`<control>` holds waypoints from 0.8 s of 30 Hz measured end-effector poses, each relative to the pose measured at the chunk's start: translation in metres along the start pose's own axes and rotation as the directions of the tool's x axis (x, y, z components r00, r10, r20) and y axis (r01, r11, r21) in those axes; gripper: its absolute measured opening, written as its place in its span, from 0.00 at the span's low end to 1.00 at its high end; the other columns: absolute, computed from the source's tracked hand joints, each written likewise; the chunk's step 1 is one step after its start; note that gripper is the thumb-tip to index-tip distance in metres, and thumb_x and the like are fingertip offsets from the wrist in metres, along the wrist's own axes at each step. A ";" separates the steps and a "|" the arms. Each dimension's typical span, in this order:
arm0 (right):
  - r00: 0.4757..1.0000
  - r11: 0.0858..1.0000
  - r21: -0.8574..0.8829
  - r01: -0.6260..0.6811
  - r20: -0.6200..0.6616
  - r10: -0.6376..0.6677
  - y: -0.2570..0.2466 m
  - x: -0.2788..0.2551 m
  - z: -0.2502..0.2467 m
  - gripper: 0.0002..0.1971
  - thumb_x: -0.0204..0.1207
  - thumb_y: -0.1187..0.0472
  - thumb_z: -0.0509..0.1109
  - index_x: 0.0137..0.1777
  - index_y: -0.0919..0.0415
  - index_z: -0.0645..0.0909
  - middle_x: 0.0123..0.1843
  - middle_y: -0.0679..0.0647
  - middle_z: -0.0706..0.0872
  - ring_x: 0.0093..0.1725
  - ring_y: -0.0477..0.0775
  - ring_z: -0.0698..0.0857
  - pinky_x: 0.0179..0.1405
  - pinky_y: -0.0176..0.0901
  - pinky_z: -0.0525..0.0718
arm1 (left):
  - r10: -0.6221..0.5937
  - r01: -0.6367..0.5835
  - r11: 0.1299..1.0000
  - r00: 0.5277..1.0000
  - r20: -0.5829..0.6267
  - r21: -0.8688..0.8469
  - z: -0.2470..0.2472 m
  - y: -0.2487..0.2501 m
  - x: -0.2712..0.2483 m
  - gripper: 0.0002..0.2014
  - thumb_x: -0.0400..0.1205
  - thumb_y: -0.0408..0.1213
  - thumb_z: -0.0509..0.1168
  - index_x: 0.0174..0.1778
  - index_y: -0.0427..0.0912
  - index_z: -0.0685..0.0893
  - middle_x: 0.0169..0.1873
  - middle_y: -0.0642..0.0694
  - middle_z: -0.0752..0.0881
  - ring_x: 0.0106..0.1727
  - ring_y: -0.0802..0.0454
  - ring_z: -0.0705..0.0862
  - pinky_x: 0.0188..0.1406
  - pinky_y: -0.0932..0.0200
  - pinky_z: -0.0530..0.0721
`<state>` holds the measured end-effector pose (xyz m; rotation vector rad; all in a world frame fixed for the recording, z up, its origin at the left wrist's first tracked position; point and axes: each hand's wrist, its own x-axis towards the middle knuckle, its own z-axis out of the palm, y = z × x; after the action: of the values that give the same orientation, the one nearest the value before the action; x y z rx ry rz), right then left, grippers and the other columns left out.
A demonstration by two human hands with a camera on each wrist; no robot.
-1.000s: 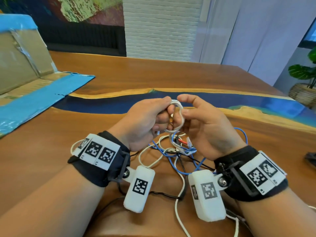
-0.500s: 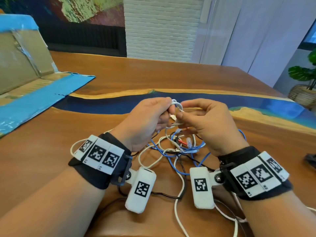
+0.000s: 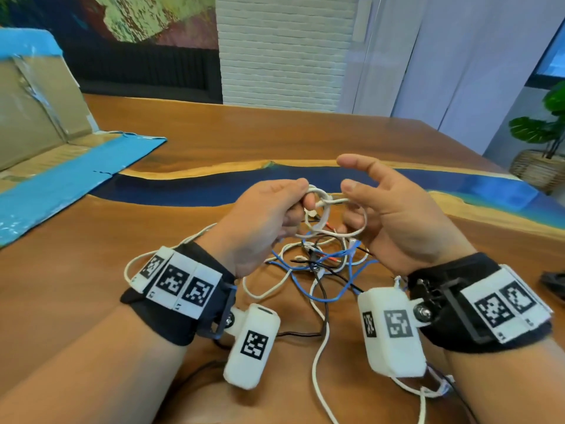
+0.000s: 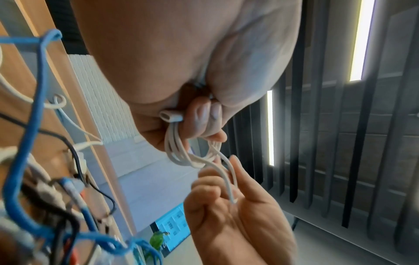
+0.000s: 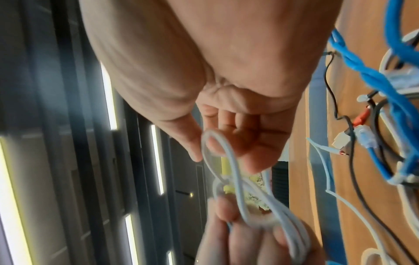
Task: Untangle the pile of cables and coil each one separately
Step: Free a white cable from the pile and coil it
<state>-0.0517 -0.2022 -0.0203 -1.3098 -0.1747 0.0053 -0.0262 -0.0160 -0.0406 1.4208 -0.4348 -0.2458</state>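
My left hand grips a small coil of white cable above the table, fingers curled round it. The coil's white plug sticks out beside my left fingertips. My right hand is just right of the coil, thumb and forefinger spread, lower fingers hooked through a loop of the same white cable. Below both hands lies the tangled pile of blue, black and white cables, with a red-tipped wire in it. The white cable's tail runs down toward me.
The wooden table has a blue resin strip across it. An opened cardboard box with blue tape lies at the left. A dark object sits at the right edge. A potted plant stands beyond the table.
My right hand has drawn away to the right and spread its thumb and forefinger, pulling a loop out of the coil. The left hand keeps its grip.
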 end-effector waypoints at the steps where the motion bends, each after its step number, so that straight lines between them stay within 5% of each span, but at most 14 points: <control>1: 1.000 1.000 -0.002 0.003 0.016 -0.003 -0.002 0.000 -0.002 0.16 0.84 0.70 0.65 0.70 0.58 0.78 0.27 0.52 0.78 0.28 0.52 0.75 0.33 0.46 0.82 | 0.007 -0.007 1.000 1.000 -0.029 -0.009 -0.004 0.001 0.001 0.20 0.94 0.41 0.52 0.39 0.38 0.79 0.22 0.50 0.62 0.25 0.54 0.56 0.31 0.59 0.58; 3: 0.999 1.000 0.011 -0.001 0.046 0.001 -0.006 -0.001 -0.006 0.18 0.80 0.69 0.67 0.69 0.58 0.79 0.30 0.55 0.80 0.31 0.55 0.78 0.38 0.49 0.85 | 0.017 -0.021 0.998 0.997 -0.076 -0.053 -0.011 0.003 0.003 0.20 0.94 0.40 0.52 0.40 0.37 0.79 0.24 0.48 0.62 0.26 0.54 0.55 0.22 0.67 0.63; 6: 0.996 0.995 0.098 -0.004 0.090 -0.005 -0.006 -0.003 -0.007 0.23 0.76 0.69 0.70 0.71 0.58 0.79 0.37 0.58 0.71 0.25 0.50 0.73 0.31 0.46 0.85 | 0.022 -0.031 0.996 0.994 -0.105 -0.085 -0.017 0.007 0.005 0.19 0.94 0.40 0.52 0.41 0.37 0.79 0.23 0.49 0.62 0.26 0.55 0.57 0.23 0.66 0.62; 9: 0.996 1.000 0.019 0.025 0.079 -0.026 0.004 0.000 0.000 0.21 0.72 0.64 0.75 0.66 0.61 0.82 0.47 0.64 0.79 0.29 0.52 0.79 0.32 0.47 0.85 | 0.031 -0.043 0.995 0.992 -0.124 -0.090 -0.021 0.009 0.005 0.18 0.94 0.41 0.52 0.41 0.39 0.79 0.21 0.52 0.64 0.24 0.54 0.58 0.24 0.67 0.69; 13: 0.997 0.999 -0.048 0.022 0.076 -0.018 0.020 0.000 0.014 0.18 0.74 0.56 0.74 0.61 0.62 0.81 0.41 0.60 0.86 0.37 0.56 0.85 0.41 0.51 0.85 | 0.043 -0.049 0.997 0.992 -0.117 -0.053 -0.016 0.007 0.004 0.18 0.94 0.40 0.52 0.41 0.38 0.78 0.22 0.50 0.63 0.24 0.54 0.58 0.24 0.68 0.73; 16: 0.998 0.999 -0.024 0.047 0.047 -0.046 0.025 0.000 0.016 0.13 0.79 0.68 0.73 0.62 0.65 0.80 0.39 0.63 0.87 0.35 0.58 0.87 0.42 0.53 0.90 | 0.056 -0.059 0.998 0.993 -0.104 -0.026 -0.009 0.004 0.005 0.19 0.94 0.40 0.52 0.41 0.36 0.78 0.23 0.47 0.62 0.24 0.53 0.58 0.22 0.68 0.69; 18: 0.998 0.998 -0.038 0.042 0.044 -0.040 0.025 0.000 0.016 0.12 0.79 0.73 0.73 0.60 0.64 0.80 0.36 0.63 0.85 0.29 0.56 0.85 0.34 0.51 0.90 | 0.056 -0.058 0.998 0.993 -0.100 -0.018 -0.008 0.004 0.005 0.19 0.94 0.40 0.52 0.41 0.36 0.78 0.22 0.48 0.62 0.24 0.54 0.58 0.24 0.66 0.68; 21: 0.997 0.989 -0.131 0.072 0.006 -0.072 0.022 0.002 0.009 0.08 0.79 0.75 0.72 0.52 0.62 0.84 0.30 0.58 0.81 0.23 0.52 0.74 0.18 0.40 0.76 | 0.032 -0.034 0.999 0.996 -0.084 -0.020 -0.010 0.004 0.004 0.18 0.94 0.41 0.51 0.43 0.37 0.78 0.22 0.51 0.63 0.23 0.53 0.58 0.33 0.60 0.72; 24: 0.973 0.917 -0.352 0.189 -0.061 -0.224 0.018 0.005 0.000 0.08 0.79 0.72 0.74 0.45 0.59 0.90 0.27 0.51 0.84 0.24 0.53 0.75 0.22 0.42 0.77 | -0.006 0.001 0.993 0.999 -0.034 -0.118 -0.010 0.007 0.002 0.19 0.93 0.40 0.51 0.40 0.39 0.78 0.20 0.53 0.61 0.21 0.54 0.56 0.33 0.59 0.75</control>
<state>-0.0448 -0.1975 -0.0366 -1.6317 -0.2357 -0.2833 -0.0208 -0.0064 -0.0343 1.3082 -0.3835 -0.2457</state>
